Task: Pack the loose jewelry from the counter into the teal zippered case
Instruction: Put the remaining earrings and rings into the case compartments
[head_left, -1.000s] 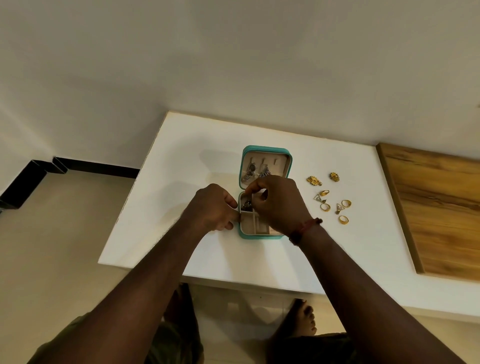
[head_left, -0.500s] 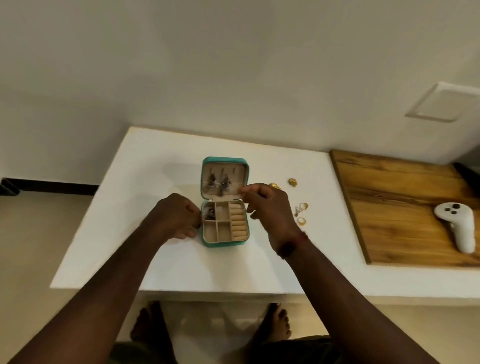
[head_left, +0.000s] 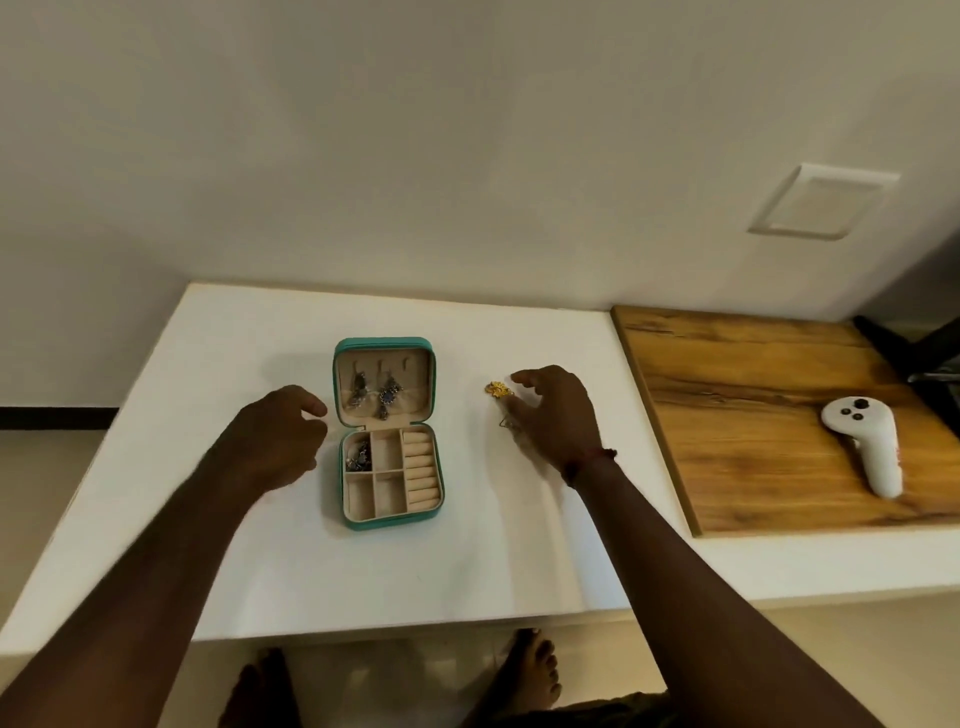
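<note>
Our right hand (head_left: 553, 415) hovers fingers spread over the loose gold pieces, holding nothing; one gold ornament (head_left: 497, 388) shows just beyond the fingertips, the rest hidden beneath. We pinch one piece at a time. Teal case (head_left: 387, 432) lies open, most compartments bare. Left hand (head_left: 280, 434), loosely curled and empty, waits beside it. Bare counter (head_left: 467, 561) gives room; wooden board (head_left: 737, 405) bounds the right.

Both forearms reach in from the near edge of the counter. The left hand (head_left: 275, 441) hovers with fingers loosely curled, holding nothing. The right hand (head_left: 556, 415), a red thread band on its wrist, spreads its fingers open, palm down, empty.
</note>
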